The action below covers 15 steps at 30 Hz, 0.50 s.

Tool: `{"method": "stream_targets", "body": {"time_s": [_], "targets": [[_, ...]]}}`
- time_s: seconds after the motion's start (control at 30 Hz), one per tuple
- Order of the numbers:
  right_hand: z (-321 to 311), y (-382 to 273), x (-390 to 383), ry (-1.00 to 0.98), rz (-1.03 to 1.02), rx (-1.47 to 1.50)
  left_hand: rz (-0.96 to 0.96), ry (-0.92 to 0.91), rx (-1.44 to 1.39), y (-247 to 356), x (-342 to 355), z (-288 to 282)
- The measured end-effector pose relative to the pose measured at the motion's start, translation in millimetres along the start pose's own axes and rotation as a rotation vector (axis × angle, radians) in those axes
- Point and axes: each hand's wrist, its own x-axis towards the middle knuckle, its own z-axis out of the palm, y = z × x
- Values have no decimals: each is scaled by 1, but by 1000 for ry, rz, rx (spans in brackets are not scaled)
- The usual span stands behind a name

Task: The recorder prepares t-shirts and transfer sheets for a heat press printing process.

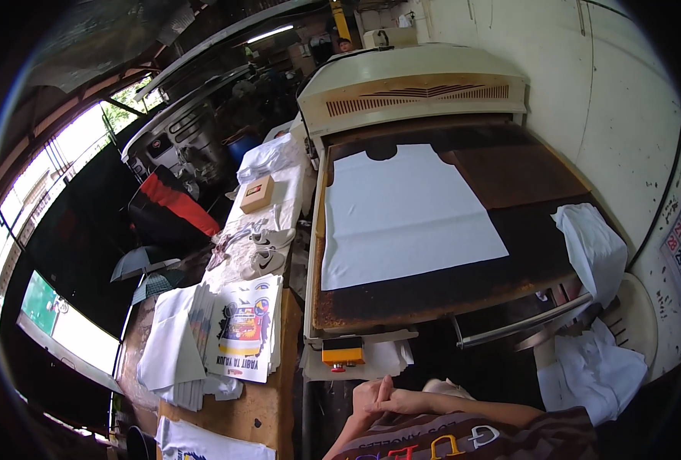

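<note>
My left hand and my right hand are clasped together in front of my body, fingers closed, with no object showing in them. Neither touches the machine. Ahead of them, a white shirt panel lies spread on the dark, stained bed of a large cream heat press. Its neck cut-out points to the far side, and a few faint creases cross it. The yellow box with a red button under the bed's front edge is the control nearest my hands.
Left of the press, a table bears printed white fabric panels, shoes and a small cardboard box. White cloth hangs at the bed's right corner by a metal bar. More cloth lies on a white chair.
</note>
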Motion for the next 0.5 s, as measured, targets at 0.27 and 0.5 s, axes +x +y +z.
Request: {"method": "stream_targets", "body": {"time_s": [0.27, 0.5], "targets": [[-14, 11, -22, 198, -52, -143, -179, -340, -234, 0, 8, 16], [-42, 28, -72, 423, -85, -218, -81, -654, -526, 46, 44, 45]]}}
